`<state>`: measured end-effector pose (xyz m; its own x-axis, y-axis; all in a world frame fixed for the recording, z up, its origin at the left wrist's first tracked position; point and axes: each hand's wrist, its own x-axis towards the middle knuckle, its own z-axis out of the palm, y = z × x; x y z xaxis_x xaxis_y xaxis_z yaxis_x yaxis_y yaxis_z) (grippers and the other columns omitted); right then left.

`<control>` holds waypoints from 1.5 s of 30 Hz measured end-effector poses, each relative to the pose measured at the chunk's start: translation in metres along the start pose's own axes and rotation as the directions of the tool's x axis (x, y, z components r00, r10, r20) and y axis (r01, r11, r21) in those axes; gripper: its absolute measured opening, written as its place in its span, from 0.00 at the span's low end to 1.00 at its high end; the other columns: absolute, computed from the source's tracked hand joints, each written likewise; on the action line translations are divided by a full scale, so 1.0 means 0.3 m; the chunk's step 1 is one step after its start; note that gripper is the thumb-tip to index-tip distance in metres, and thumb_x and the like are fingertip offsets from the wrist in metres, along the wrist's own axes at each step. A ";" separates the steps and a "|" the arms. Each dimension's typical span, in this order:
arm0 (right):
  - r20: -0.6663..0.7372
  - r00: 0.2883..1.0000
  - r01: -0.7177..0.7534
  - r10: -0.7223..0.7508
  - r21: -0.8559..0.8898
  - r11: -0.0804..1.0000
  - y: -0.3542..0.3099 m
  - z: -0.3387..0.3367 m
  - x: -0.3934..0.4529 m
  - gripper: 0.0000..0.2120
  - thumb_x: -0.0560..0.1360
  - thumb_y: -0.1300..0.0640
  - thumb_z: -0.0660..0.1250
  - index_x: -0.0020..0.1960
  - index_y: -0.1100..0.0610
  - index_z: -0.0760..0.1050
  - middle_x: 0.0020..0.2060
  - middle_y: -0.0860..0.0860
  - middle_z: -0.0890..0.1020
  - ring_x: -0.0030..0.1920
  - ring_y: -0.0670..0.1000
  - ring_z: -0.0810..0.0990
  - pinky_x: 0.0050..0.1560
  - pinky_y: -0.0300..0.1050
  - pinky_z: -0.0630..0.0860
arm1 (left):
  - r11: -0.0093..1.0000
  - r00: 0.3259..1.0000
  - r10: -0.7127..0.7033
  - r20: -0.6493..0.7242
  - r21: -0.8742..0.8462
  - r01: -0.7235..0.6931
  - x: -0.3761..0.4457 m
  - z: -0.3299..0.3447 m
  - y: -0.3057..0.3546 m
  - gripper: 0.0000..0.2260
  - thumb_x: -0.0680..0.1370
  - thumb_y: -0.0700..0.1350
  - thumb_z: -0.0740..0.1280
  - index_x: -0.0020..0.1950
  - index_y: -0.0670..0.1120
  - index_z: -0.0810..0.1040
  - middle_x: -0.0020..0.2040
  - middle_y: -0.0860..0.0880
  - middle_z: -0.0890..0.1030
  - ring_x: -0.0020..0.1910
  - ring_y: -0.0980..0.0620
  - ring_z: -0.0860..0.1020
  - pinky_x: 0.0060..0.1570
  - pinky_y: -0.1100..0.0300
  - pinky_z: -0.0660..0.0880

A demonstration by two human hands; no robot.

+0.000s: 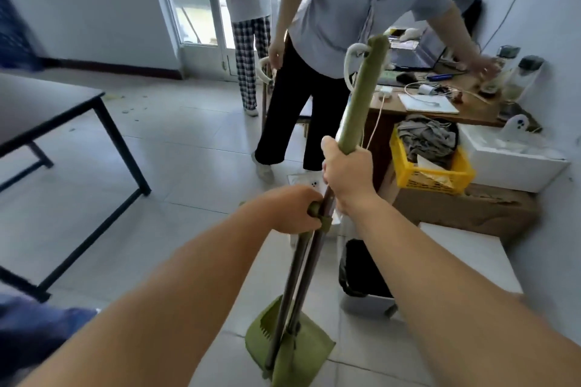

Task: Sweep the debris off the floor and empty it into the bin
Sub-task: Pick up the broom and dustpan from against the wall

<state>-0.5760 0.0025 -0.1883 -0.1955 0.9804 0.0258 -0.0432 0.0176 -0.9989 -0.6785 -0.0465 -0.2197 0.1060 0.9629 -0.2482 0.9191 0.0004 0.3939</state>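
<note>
Gripping the olive-green foam sleeve of the broom handle (361, 94), the right hand (347, 174) has its fingers curled tight around the cylindrical shaft, thumb up along its left side. The left hand (290, 209), lower down, closes its fingers around the green knob atop the dustpan handle (294, 267), a thin dark metal rod running beside the broom's own rod; a green plastic clip joins the two just beside this hand. Both rods lean down to the green plastic dustpan (287, 350), wedge-shaped with a toothed comb edge, standing on the pale glossy tiled floor (176, 173). Small scattered debris (129, 107), light flecks, lies well away near the far corner of the dark matte table (47, 104). A white bin (364, 273) with a black liner sits just right of the rods. A yellow lattice crate (430, 171) holds crumpled grey cloth. Two people stand beyond.
</note>
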 end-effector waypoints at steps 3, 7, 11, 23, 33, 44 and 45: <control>0.050 0.998 -0.031 0.029 0.031 0.999 0.016 0.163 0.025 0.15 0.71 0.56 0.64 0.30 0.52 0.62 0.26 0.52 0.63 0.26 0.49 0.62 0.28 0.44 0.61 | 0.997 0.996 -0.081 -0.022 -0.003 0.081 -0.046 -0.050 -0.145 0.09 0.71 0.53 0.66 0.46 0.49 0.79 0.42 0.49 0.80 0.42 0.46 0.79 0.47 0.47 0.80; 0.161 0.987 -0.029 0.021 0.046 0.999 0.014 0.417 0.055 0.16 0.72 0.60 0.64 0.29 0.53 0.62 0.24 0.51 0.64 0.26 0.50 0.63 0.28 0.44 0.62 | 0.983 0.981 -0.184 -0.058 -0.027 0.183 -0.108 -0.129 -0.370 0.08 0.74 0.50 0.67 0.48 0.47 0.79 0.43 0.48 0.81 0.42 0.46 0.80 0.48 0.47 0.80; 0.264 0.964 -0.035 0.015 0.070 0.997 0.010 0.610 0.080 0.17 0.72 0.60 0.64 0.28 0.53 0.61 0.22 0.49 0.63 0.24 0.49 0.62 0.28 0.42 0.62 | 0.971 0.968 -0.233 -0.095 -0.075 0.226 -0.171 -0.195 -0.527 0.06 0.74 0.48 0.67 0.49 0.50 0.79 0.42 0.50 0.81 0.42 0.48 0.81 0.48 0.48 0.81; 0.599 0.800 -0.027 -0.023 0.074 0.997 -0.037 1.177 0.163 0.16 0.74 0.62 0.63 0.30 0.55 0.63 0.25 0.52 0.64 0.24 0.48 0.63 0.26 0.39 0.65 | 0.901 0.874 -0.423 -0.239 -0.212 0.378 -0.322 -0.407 -1.008 0.07 0.76 0.46 0.69 0.53 0.49 0.81 0.41 0.52 0.81 0.41 0.51 0.81 0.48 0.53 0.81; 0.699 0.714 -0.067 0.024 0.034 0.997 -0.048 1.637 0.577 0.09 0.76 0.59 0.65 0.39 0.57 0.68 0.25 0.49 0.66 0.24 0.44 0.66 0.26 0.35 0.67 | 0.713 0.688 -0.682 -0.246 -0.434 0.551 -0.287 -0.587 -1.532 0.16 0.77 0.45 0.68 0.65 0.55 0.77 0.56 0.51 0.79 0.54 0.50 0.77 0.57 0.55 0.77; 0.725 0.686 0.082 -0.063 0.008 0.997 -0.011 2.235 0.889 0.10 0.75 0.56 0.66 0.38 0.57 0.69 0.27 0.50 0.69 0.27 0.47 0.69 0.30 0.40 0.71 | 0.621 0.658 -0.737 -0.152 -0.536 0.572 -0.057 -0.822 -2.006 0.13 0.75 0.42 0.67 0.57 0.56 0.73 0.51 0.49 0.78 0.46 0.49 0.80 0.47 0.55 0.82; 0.723 0.688 0.088 -0.068 0.010 0.996 -0.009 2.290 0.919 0.10 0.75 0.56 0.66 0.39 0.57 0.69 0.26 0.50 0.68 0.26 0.47 0.69 0.30 0.40 0.71 | 0.626 0.664 -0.730 -0.160 -0.545 0.557 -0.039 -0.853 -2.061 0.12 0.76 0.43 0.68 0.56 0.56 0.73 0.49 0.49 0.78 0.45 0.50 0.80 0.46 0.56 0.81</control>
<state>-1.3030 0.1379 -0.1519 -0.8396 0.5313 0.1134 -0.0695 0.1019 -0.9924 -1.3452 0.0110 -0.2340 -0.6618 0.6823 -0.3106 0.4278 0.6839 0.5910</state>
